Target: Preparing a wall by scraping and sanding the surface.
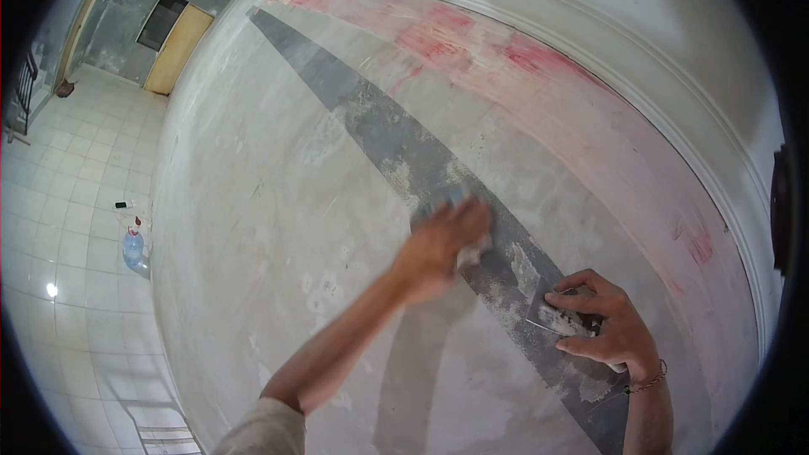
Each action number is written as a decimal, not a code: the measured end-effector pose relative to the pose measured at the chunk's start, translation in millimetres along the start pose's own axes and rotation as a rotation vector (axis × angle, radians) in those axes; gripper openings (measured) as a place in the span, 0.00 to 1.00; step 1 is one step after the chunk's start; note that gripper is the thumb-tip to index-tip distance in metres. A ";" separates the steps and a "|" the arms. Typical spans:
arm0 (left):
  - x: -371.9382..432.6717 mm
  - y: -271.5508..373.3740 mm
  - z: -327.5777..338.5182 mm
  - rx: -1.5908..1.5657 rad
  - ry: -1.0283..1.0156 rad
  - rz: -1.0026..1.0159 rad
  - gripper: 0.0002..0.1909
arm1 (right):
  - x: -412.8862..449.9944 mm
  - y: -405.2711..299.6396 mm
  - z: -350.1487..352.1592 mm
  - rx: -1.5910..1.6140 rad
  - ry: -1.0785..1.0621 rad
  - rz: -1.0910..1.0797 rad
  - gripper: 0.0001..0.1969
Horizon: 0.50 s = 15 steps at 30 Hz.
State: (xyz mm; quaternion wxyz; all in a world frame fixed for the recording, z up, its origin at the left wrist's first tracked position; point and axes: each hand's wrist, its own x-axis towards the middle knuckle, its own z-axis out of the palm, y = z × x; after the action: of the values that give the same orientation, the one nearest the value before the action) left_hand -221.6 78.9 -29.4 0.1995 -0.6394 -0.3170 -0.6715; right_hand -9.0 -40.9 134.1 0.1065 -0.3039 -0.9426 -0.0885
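Observation:
A long dark grey band [404, 139] with patchy pale residue runs diagonally across the plastered wall [272, 227]. My left hand [442, 237], blurred, presses against the band near its middle, with a small whitish and bluish thing, perhaps a cloth or sponge, under the fingers. Lower right, my right hand [607, 322] grips a putty knife [559, 316] by its handle; its flat blade carries pale filler and lies at the band. A braided bracelet is on the right wrist.
A white moulding [632, 44] edges the pink-smeared wall strip [455, 44]. On the tiled floor [82, 183] at far left are a large clear bottle [133, 248] and a phone-like thing [121, 205]. A yellowish door [180, 50] stands beyond; a ladder-like frame [165, 435] shows at lower left.

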 end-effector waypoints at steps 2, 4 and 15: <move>30.8 -22.5 -15.3 0.078 0.147 -0.054 0.29 | -2.5 -7.6 -0.4 -0.017 -0.046 -0.004 0.27; 38.3 -17.9 -5.6 0.141 0.287 -0.144 0.28 | -2.2 -4.7 -0.3 -0.042 -0.060 0.019 0.27; 21.4 7.5 7.0 0.033 0.271 -0.130 0.29 | -8.7 5.6 1.2 -0.162 -0.114 -0.187 0.25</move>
State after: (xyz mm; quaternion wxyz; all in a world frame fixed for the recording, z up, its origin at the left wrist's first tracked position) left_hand -213.6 81.3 -7.1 0.2070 -0.5179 -0.3387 -0.7578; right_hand 1.0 -41.0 131.3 0.0194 -0.2270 -0.9610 -0.1565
